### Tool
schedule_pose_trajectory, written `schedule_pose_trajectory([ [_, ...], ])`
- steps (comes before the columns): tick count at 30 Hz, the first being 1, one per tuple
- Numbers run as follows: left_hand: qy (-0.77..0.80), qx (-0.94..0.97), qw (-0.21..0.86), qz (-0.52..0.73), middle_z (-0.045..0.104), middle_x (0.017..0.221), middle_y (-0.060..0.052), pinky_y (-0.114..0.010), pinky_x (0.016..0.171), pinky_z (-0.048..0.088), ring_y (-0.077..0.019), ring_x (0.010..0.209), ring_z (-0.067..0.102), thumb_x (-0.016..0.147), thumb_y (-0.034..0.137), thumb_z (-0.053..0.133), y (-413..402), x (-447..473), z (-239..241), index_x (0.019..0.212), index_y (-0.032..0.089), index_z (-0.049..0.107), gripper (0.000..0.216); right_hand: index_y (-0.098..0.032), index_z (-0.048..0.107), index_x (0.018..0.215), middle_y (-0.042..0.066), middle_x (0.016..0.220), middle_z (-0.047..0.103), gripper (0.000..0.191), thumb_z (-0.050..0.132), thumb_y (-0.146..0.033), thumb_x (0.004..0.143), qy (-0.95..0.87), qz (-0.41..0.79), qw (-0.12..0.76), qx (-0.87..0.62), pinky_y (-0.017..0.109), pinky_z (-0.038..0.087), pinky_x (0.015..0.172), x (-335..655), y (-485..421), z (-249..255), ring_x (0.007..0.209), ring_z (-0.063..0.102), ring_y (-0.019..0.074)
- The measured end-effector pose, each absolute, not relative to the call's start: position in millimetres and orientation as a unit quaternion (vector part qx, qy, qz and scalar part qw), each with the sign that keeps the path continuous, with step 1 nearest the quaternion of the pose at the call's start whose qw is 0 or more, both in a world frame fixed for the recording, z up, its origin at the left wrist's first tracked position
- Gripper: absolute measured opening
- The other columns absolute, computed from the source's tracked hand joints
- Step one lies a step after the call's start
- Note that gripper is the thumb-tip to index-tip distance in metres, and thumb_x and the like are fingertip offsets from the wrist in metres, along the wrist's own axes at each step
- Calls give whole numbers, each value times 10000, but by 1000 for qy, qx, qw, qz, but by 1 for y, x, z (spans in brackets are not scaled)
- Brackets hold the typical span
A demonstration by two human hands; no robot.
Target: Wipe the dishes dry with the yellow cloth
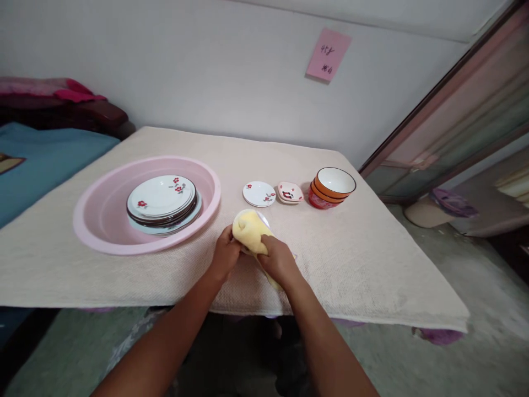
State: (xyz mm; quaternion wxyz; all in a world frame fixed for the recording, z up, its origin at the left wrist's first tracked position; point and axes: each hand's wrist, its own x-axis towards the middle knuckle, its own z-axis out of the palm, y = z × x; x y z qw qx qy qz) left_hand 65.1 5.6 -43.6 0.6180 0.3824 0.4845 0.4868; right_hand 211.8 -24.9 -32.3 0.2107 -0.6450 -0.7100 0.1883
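My left hand [226, 252] is closed on the left edge of a small white plate [264, 219], held above the near part of the table. Pressed against that plate is a yellow cloth [249, 229], which covers most of it. My right hand [279, 257] is closed around the cloth, whose loose end hangs toward the table edge. Just beyond my hands lies a white saucer with red flowers [259, 193]. Beside it are small square pink dishes [290, 192], apparently stacked.
A pink basin [93, 215] at the left holds a stack of flowered plates [161, 197]. On the right stand stacked orange and red bowls [332, 187]. A cream cloth covers the table [372, 264], which meets a white wall bearing a pink note [328, 55]. A bin [427, 209] stands on the floor.
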Motion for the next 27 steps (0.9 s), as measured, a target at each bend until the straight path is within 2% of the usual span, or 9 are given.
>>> schedule_pose_trajectory([
  [4,489,417,603,473,661,1042,-59,-300,654,534,-224,875,630,575,104,504,1,64,-46,1095,217,605,541,-165,610,956,92,890,645,254,486,-214,741,-641,150,199,-726,289,381,711,231,-12,-39,823,573,221],
  [7,482,412,626,455,663,1011,-66,-297,611,536,-219,817,637,585,109,500,-2,61,-45,1063,199,605,498,-166,607,991,80,879,656,290,473,-249,748,-569,162,245,-768,292,397,714,240,-7,-41,812,581,223],
  [10,469,414,637,450,656,1000,-69,-278,590,528,-204,795,631,606,108,497,-5,61,-44,1087,183,587,496,-169,591,1069,85,960,663,359,461,-283,755,-562,162,294,-756,307,421,744,234,-10,-41,850,591,232],
  [14,442,465,622,449,652,1016,-63,-261,647,521,-188,846,615,622,88,490,-9,66,-43,1170,170,560,558,-176,561,1156,98,1074,646,451,480,-257,720,-597,172,290,-728,323,425,807,223,-11,-39,949,585,251],
  [18,417,493,627,436,644,1064,-75,-252,637,515,-183,852,618,622,65,473,-14,71,-42,1256,160,505,642,-169,593,1014,91,897,660,337,446,-275,731,-524,197,314,-767,337,441,716,228,1,-37,812,590,254],
  [20,405,497,637,428,645,1067,-76,-255,623,514,-177,823,623,624,63,480,-15,72,-42,1274,165,490,658,-184,591,932,61,833,648,269,446,-265,720,-534,217,349,-739,324,441,685,225,5,-36,758,578,233],
  [23,391,476,668,418,647,1053,-74,-271,608,516,-177,788,626,621,70,512,-14,71,-43,1258,177,496,646,-203,582,910,22,827,635,237,452,-223,712,-580,252,402,-662,297,443,685,211,0,-32,742,568,198],
  [27,407,400,704,424,657,994,-76,-290,621,523,-186,773,623,587,84,602,-11,65,-43,1089,160,580,509,-218,597,929,3,876,641,261,460,-151,718,-669,297,397,-553,266,435,723,192,-17,-22,791,573,168],
])
